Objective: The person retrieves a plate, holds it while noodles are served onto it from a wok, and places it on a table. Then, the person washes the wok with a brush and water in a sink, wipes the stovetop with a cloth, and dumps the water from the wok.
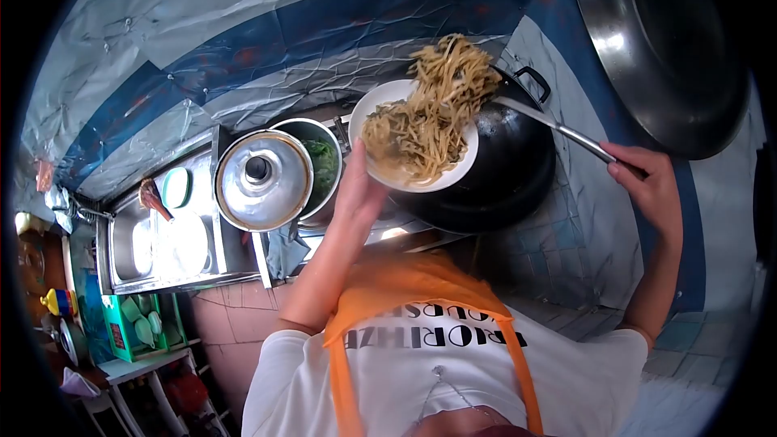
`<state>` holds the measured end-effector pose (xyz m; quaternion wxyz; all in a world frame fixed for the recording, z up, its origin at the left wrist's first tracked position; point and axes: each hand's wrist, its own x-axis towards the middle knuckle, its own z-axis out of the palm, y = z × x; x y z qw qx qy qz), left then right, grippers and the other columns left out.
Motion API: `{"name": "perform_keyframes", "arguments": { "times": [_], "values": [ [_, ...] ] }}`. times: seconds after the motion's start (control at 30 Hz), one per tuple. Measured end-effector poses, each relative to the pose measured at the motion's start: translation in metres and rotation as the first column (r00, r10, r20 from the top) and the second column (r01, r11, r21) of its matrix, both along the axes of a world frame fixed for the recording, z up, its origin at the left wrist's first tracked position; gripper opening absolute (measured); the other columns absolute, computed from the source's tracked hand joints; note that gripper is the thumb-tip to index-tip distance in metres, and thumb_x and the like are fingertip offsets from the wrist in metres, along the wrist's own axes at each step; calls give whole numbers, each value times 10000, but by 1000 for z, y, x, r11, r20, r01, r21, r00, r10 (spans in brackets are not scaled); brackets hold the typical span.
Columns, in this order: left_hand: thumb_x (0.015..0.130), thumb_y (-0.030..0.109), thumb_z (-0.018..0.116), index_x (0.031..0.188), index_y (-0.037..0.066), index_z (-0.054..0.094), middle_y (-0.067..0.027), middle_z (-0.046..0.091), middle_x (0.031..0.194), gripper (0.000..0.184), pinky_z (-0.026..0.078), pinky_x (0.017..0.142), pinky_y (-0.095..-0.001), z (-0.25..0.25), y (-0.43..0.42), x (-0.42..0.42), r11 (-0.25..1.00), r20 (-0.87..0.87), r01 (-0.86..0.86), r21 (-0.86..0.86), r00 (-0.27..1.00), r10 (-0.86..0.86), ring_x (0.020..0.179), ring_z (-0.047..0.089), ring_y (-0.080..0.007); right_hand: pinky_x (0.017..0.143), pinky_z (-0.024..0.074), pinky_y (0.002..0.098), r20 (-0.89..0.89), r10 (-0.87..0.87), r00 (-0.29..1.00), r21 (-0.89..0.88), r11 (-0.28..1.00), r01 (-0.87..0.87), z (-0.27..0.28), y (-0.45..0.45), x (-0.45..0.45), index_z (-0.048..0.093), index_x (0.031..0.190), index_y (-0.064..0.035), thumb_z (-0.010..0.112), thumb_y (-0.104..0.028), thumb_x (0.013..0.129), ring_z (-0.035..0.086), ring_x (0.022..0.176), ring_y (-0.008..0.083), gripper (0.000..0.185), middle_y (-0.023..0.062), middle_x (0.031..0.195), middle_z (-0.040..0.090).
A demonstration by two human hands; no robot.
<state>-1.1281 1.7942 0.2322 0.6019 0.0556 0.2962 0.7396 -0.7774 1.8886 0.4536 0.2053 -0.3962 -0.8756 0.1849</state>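
My left hand (363, 188) grips the left rim of a white plate (382, 94), raised and tilted above a black wok (514, 182). Cooked noodle-like strips (425, 146) in brown sauce lie heaped on the plate. My right hand (645, 182) is wrapped round the dark end of a long metal-handled spatula (571, 133). More strips are piled over the spatula's head at the plate's upper right edge, hiding its shape. These strips meet the heap on the plate. The plate covers the wok's left part.
Left of the plate, a metal lid (263, 182) partly covers a pot (324, 214) holding leafy greens (321, 163). A sink (133, 247) and counter extend farther left. A large dark pan (664, 48) stands at upper right. Foil-like sheeting (324, 28) covers the back wall.
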Motion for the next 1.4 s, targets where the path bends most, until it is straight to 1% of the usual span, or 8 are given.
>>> {"name": "perform_keyframes", "arguments": {
  "times": [0.13, 0.37, 0.47, 0.67, 0.97, 1.07, 1.17, 1.4],
  "values": [
    [974, 470, 449, 1388, 112, 407, -81, 479, 1391, 548, 370, 1067, -450, 6, 10, 6, 1000, 18, 19, 13, 1000, -20, 1266, 468, -259, 506, 356, 278, 116, 54, 992, 148, 986, -71, 0, -23, -15, 710, 1097, -94, 673, 15, 781, 497, 550, 137, 336, 85, 647, 562],
    [1024, 408, 339, 1432, 67, 304, -118, 382, 1447, 533, 288, 1116, -442, 11, 10, 13, 999, 48, 28, 41, 998, -30, 1328, 376, -259, 499, 388, 295, 247, -18, 969, 512, 851, -115, -5, -39, -33, 709, 1106, -153, 684, -26, 783, 528, 563, 203, 348, 81, 704, 559],
    [1029, 400, 319, 1433, 70, 307, -114, 378, 1452, 522, 290, 1117, -437, 14, 10, 15, 999, 38, 22, 36, 999, -24, 1329, 376, -256, 501, 402, 299, 364, -9, 931, 566, 796, -214, -4, -45, -31, 703, 1120, -182, 680, -32, 779, 537, 581, 206, 373, 65, 734, 561],
    [1034, 400, 275, 1435, 74, 311, -104, 396, 1444, 518, 309, 1107, -439, 20, 12, 16, 1000, -15, 25, 16, 1000, -25, 1324, 390, -258, 508, 404, 288, 349, -85, 933, 714, 669, -206, -4, -47, -35, 698, 1132, -222, 680, -20, 763, 535, 619, 180, 421, 29, 774, 564],
    [1034, 392, 270, 1426, 76, 327, -105, 424, 1422, 507, 330, 1094, -439, 30, 12, 20, 1000, -17, 22, -13, 1000, -22, 1304, 415, -256, 542, 397, 271, 383, -285, 879, 899, 335, -283, -10, -45, -22, 694, 1157, -274, 671, -27, 800, 518, 641, 162, 434, 18, 877, 618],
    [1033, 396, 278, 1426, 81, 329, -103, 423, 1423, 506, 337, 1088, -440, 29, 13, 21, 999, -15, 41, -14, 999, -41, 1301, 418, -253, 572, 400, 263, 381, -301, 874, 924, 158, -348, -12, -43, -21, 689, 1169, -289, 666, -50, 823, 527, 674, 163, 421, 10, 889, 626],
    [1032, 401, 287, 1426, 85, 329, -101, 421, 1424, 507, 342, 1081, -445, 23, 13, 23, 998, -11, 58, -23, 998, -58, 1300, 418, -249, 596, 405, 263, 358, -328, 874, 934, 117, -338, -13, -48, -19, 691, 1164, -300, 664, -68, 834, 538, 707, 167, 405, 8, 895, 633],
    [1025, 419, 317, 1431, 95, 323, -91, 410, 1435, 519, 338, 1081, -457, 16, 9, 20, 999, 9, 47, -24, 999, -47, 1304, 414, -250, 571, 391, 261, 284, -365, 887, 936, 304, -175, 1, -41, -13, 695, 1158, -269, 680, 0, 785, 552, 716, 147, 460, 12, 877, 627]
  ]
}}
